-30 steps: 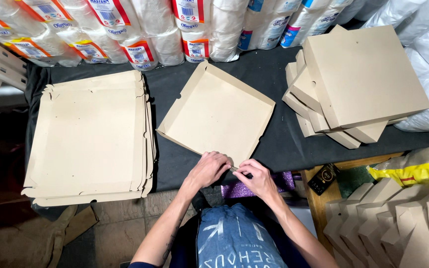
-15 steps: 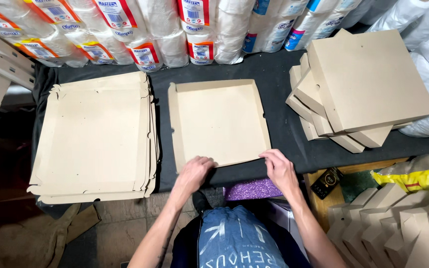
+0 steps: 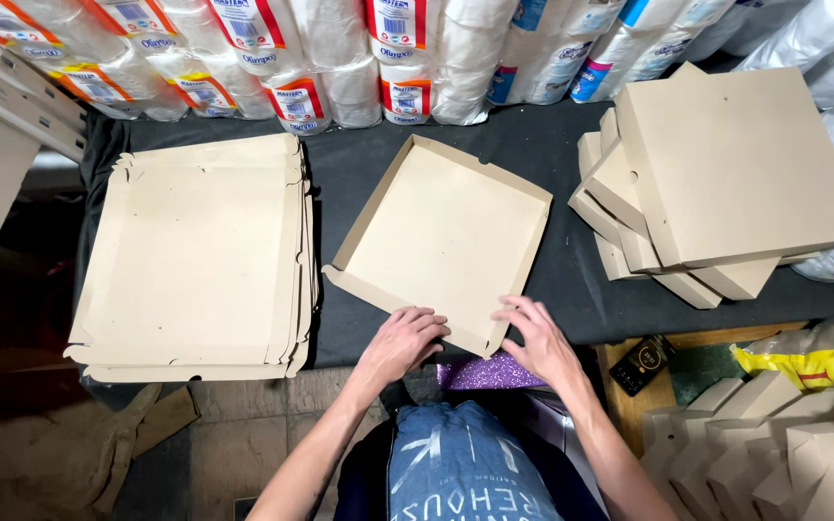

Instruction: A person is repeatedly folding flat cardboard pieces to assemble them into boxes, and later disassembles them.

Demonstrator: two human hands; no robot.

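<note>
A half-folded brown cardboard box tray [image 3: 446, 232] lies turned at an angle on the black table cover [image 3: 571, 280]. Three of its side walls stand up; the near-left flap lies flat. My left hand [image 3: 403, 340] rests on the tray's near edge with its fingers curled on the flap. My right hand [image 3: 536, 338] presses on the near corner, fingers spread. To the left lies a stack of flat unfolded box blanks [image 3: 195, 256]. At the right stands a pile of finished folded boxes [image 3: 716, 174].
Wrapped packs of paper rolls [image 3: 340, 48] line the back of the table. More folded boxes [image 3: 784, 444] stand at the lower right beside a wooden surface with a small dark packet [image 3: 641, 364]. A purple glittery object [image 3: 489, 371] lies under the table edge.
The tray has been turned clockwise, from square with the table edge to an angle. Both hands have come closer together at its near corner.
</note>
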